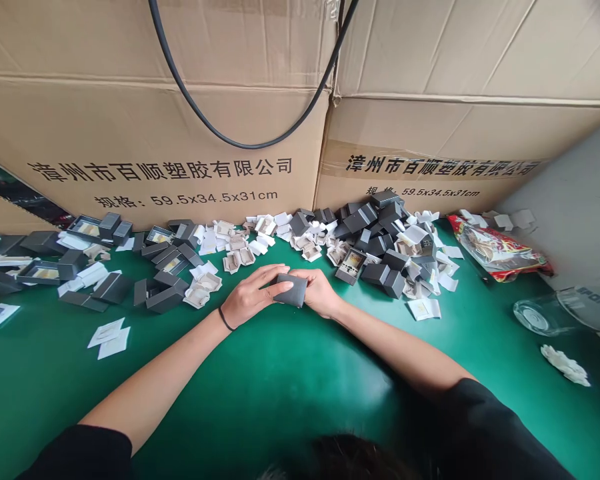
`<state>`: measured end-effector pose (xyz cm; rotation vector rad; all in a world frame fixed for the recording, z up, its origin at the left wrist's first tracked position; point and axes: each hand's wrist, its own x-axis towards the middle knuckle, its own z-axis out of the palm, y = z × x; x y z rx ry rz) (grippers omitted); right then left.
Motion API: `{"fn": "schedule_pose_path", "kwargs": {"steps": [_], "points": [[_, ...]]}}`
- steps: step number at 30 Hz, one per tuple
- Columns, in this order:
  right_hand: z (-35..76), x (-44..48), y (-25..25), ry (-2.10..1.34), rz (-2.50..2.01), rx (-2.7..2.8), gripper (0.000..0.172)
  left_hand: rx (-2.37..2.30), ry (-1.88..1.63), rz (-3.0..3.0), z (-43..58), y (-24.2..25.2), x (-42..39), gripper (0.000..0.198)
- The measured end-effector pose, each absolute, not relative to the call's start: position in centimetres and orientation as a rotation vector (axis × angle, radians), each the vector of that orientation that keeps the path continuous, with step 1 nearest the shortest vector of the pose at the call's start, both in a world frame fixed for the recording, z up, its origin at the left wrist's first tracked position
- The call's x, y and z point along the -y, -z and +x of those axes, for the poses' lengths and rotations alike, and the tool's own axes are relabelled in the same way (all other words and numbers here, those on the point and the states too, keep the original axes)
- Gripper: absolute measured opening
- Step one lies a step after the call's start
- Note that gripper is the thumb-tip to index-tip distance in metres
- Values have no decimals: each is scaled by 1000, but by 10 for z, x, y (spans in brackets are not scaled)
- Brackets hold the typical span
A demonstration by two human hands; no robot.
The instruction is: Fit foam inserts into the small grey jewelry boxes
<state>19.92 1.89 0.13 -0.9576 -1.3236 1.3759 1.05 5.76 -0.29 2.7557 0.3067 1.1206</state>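
A: Where are we placing the dark gray box (297, 297) in our notes?

B: We are seeing it between the left hand (250, 293) and the right hand (322, 295), over the green table (265, 393). Whether it is touching the surface, we cannot tell.

A: How are we recording the fingers?

B: Both sets are clamping on the box. The left thumb is lying across its face; the right fingers are gripping its right side, and we are losing part of that grip behind it.

A: What are we noting around them?

B: A heap of dark boxes (394, 260) is lying beyond the right hand, among pale inserts. Two white cards (113, 345) are overlapping near the left forearm. Farther right, a red bag (500, 253) and a clear cup (536, 319) are resting. Cartons (155, 127) are standing behind.
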Motion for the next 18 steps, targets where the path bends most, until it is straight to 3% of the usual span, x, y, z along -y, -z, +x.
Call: {"fn": "schedule_pose_path", "kwargs": {"steps": [8,12,14,16,18], "points": [[201,-20,-3,-1120,-1049,1619,15,-379,-1148,2865,6,3,-54,77],[206,-28,8,-1001,-1241,1563,12,-518,-1034,2917,6,5,-57,67],[207,-30,12,-1215,-1115,1512,25,-611,-1010,2871,8,8,-59,64],[205,-32,13,-1398,-938,1481,50,-698,-1052,2805,11,11,-59,64],[204,-33,13,-1409,-841,1476,65,-772,-1088,2740,13,12,-58,64]]}}
